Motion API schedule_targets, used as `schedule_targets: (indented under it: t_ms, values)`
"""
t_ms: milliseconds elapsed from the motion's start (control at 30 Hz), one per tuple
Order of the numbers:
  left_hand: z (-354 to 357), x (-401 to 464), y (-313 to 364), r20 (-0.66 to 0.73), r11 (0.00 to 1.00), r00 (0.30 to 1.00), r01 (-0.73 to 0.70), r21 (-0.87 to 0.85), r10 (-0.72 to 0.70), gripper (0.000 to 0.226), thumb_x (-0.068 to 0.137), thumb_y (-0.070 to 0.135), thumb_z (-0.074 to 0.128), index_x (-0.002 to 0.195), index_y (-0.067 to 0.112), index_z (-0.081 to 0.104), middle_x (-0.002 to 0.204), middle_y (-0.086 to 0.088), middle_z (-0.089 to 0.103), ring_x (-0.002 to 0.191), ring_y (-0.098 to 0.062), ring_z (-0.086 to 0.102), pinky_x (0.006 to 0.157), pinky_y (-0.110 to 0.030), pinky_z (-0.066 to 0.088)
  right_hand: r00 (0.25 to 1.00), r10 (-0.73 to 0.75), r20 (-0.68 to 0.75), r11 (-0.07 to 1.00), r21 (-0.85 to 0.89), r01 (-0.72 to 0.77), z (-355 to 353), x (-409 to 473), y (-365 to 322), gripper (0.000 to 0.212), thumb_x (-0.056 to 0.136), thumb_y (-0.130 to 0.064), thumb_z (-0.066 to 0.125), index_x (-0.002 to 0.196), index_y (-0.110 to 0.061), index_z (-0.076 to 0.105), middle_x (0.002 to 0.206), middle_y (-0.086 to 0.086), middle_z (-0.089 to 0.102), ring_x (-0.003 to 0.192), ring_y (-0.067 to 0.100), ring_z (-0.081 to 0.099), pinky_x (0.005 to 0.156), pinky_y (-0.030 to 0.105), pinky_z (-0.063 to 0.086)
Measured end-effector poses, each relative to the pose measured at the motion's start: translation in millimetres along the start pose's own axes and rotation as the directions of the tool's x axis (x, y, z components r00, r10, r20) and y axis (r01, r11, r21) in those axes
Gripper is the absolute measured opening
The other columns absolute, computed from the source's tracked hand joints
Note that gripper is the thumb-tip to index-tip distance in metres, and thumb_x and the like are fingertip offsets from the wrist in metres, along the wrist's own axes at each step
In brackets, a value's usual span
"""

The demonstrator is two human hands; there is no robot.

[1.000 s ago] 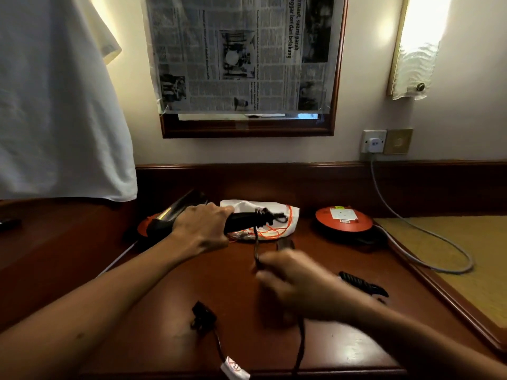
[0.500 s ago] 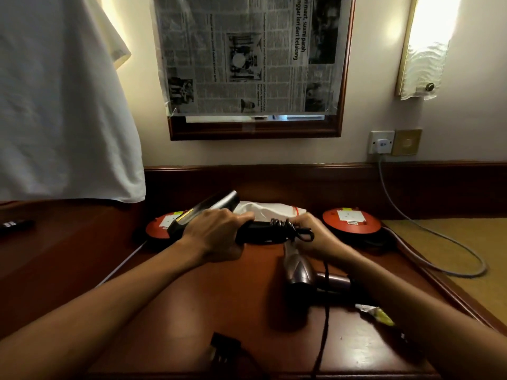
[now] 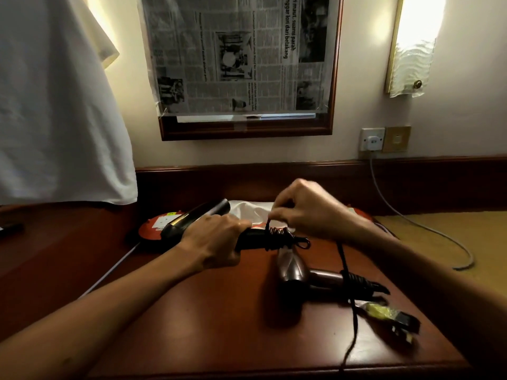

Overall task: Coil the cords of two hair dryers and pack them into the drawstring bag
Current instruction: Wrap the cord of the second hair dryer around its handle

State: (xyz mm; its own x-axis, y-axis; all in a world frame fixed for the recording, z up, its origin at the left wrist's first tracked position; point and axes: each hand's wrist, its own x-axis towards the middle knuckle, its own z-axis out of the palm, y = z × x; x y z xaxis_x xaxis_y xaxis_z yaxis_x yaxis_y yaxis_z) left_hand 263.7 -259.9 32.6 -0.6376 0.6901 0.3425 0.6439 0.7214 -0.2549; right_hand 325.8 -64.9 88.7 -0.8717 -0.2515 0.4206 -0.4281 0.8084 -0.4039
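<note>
Right hand (image 3: 307, 212) lifted higher, pinching cord (image 3: 277, 233), left hand (image 3: 216, 239) gripping dryer (image 3: 197, 218)

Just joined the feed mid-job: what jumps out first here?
At the middle of the desk, the left hand grips a black hair dryer while the right hand pinches its cord, wound round the handle. In front lies a second hair dryer; behind the hands, the white bag.

Glossy wooden desk (image 3: 214, 311), cloth bag (image 3: 247, 211)
</note>
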Motion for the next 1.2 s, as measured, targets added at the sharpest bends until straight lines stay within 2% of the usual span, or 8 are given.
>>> schedule_targets:
  t_ms: [133, 233, 333, 467, 600, 700, 833, 1200]
  values:
    - [-5, 0, -10, -0.140, 0.995, 0.990, -0.031, -0.098, 0.017, 0.037, 0.075, 0.023, 0.054, 0.112, 0.027, 0.055, 0.082, -0.005, 0.069, 0.074, -0.029, 0.066, 0.059, -0.029, 0.041, 0.997, 0.070, -0.032, 0.969, 0.240, -0.060, 6, 15, 32, 0.021, 0.081, -0.032, 0.074, 0.073, -0.012, 0.077, 0.051, -0.004, 0.065, 0.044, 0.000, 0.054, 0.046, 0.015, 0.039]
    - [-5, 4, -14, -0.244, 0.981, 0.969, -0.006, -0.192, -0.042, 0.037, 0.072, 0.024, 0.059, 0.109, 0.031, 0.056, 0.078, -0.004, 0.069, 0.067, -0.030, 0.065, 0.057, -0.028, 0.043, 0.993, 0.122, 0.000, 0.847, 0.521, -0.104, 35, 3, 39, 0.012, 0.090, -0.001, 0.061, 0.081, 0.002, 0.070, 0.045, -0.007, 0.057, 0.038, 0.000, 0.047, 0.038, 0.018, 0.033]
    - [-10, 8, -16, -0.206, 0.948, 0.973, 0.031, -0.315, -0.101, 0.027, 0.073, 0.026, 0.059, 0.099, 0.033, 0.053, 0.072, 0.004, 0.060, 0.061, -0.021, 0.060, 0.058, -0.035, 0.054, 0.982, 0.166, 0.087, 0.806, 0.562, -0.186, 64, -24, 25, 0.010, 0.100, -0.015, 0.048, 0.105, -0.015, 0.057, 0.052, -0.002, 0.055, 0.040, 0.015, 0.046, 0.035, 0.020, 0.032]
    - [-9, 9, -12, -0.124, 0.952, 0.978, 0.130, -0.277, -0.170, 0.032, 0.077, 0.026, 0.058, 0.109, 0.030, 0.055, 0.077, 0.006, 0.056, 0.070, -0.020, 0.060, 0.060, -0.032, 0.048, 0.922, 0.195, 0.334, 0.798, 0.492, -0.347, 70, -51, -3, 0.054, 0.100, -0.020, 0.046, 0.136, -0.048, 0.017, 0.077, 0.014, 0.065, 0.044, 0.014, 0.059, 0.037, 0.020, 0.044]
    - [-3, 13, -2, -0.054, 0.920, 0.969, 0.209, -0.332, -0.239, 0.027, 0.070, 0.024, 0.055, 0.096, 0.030, 0.056, 0.072, 0.011, 0.053, 0.065, -0.018, 0.057, 0.055, -0.029, 0.042, 0.891, 0.203, 0.405, 0.755, 0.515, -0.406, 53, -50, -14, 0.022, 0.102, -0.017, 0.042, 0.124, -0.019, 0.039, 0.068, 0.007, 0.065, 0.044, 0.014, 0.060, 0.039, 0.022, 0.046]
    - [-4, 17, 4, 0.000, 0.918, 0.975, 0.210, -0.338, -0.223, 0.019, 0.069, 0.028, 0.055, 0.088, 0.029, 0.053, 0.073, 0.008, 0.056, 0.063, -0.016, 0.057, 0.056, -0.031, 0.047, 0.913, 0.180, 0.365, 0.892, 0.331, -0.308, 47, -43, -19, 0.008, 0.100, -0.015, 0.045, 0.103, -0.014, 0.052, 0.062, 0.002, 0.059, 0.038, 0.005, 0.052, 0.037, 0.019, 0.041]
    - [-6, 14, 8, 0.049, 0.983, 0.989, 0.144, -0.114, -0.139, 0.019, 0.071, 0.026, 0.056, 0.091, 0.028, 0.053, 0.071, 0.005, 0.050, 0.071, -0.025, 0.061, 0.064, -0.035, 0.050, 0.951, 0.126, 0.281, 0.989, 0.034, -0.141, 22, -25, -12, 0.030, 0.092, -0.017, 0.056, 0.063, -0.012, 0.061, 0.056, -0.001, 0.056, 0.046, 0.007, 0.048, 0.047, 0.024, 0.039]
    - [-1, 1, -11, -0.074, 0.992, 0.990, -0.122, -0.016, 0.121, 0.035, 0.072, 0.028, 0.049, 0.107, 0.025, 0.056, 0.075, -0.003, 0.067, 0.066, -0.027, 0.064, 0.056, -0.029, 0.046, 0.971, 0.008, 0.238, 0.900, 0.421, -0.111, 21, 29, 45, 0.030, 0.075, -0.034, 0.079, 0.074, -0.007, 0.067, 0.067, 0.014, 0.057, 0.058, 0.019, 0.048, 0.051, 0.026, 0.037]
